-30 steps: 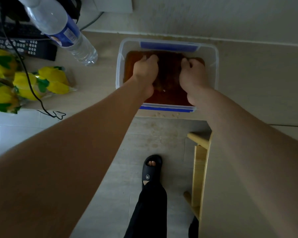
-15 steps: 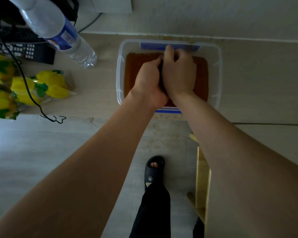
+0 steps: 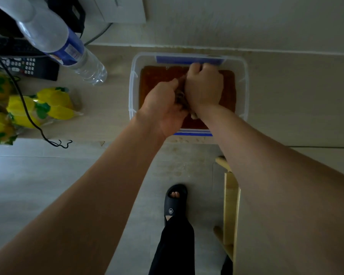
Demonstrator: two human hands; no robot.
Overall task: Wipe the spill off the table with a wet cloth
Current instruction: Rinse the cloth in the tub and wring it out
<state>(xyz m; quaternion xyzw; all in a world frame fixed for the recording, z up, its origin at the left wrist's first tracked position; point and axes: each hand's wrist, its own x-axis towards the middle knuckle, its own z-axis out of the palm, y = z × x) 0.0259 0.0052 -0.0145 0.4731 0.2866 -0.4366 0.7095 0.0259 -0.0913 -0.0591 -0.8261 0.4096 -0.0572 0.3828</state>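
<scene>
Head view: left hand (image 3: 163, 108) and right hand (image 3: 204, 89) both grip the bunched wet cloth (image 3: 180, 96) above the clear plastic tub (image 3: 131, 84). Twist opposite ways, keeping drips inside.

Pale table (image 3: 286, 100) against the wall
A clear tub (image 3: 244, 84) with blue clips sits mid-table; to its left lie a water bottle (image 3: 68, 50), a black remote (image 3: 24, 66), yellow-green packets (image 3: 48, 106) and a thin black cable (image 3: 34, 124)
</scene>
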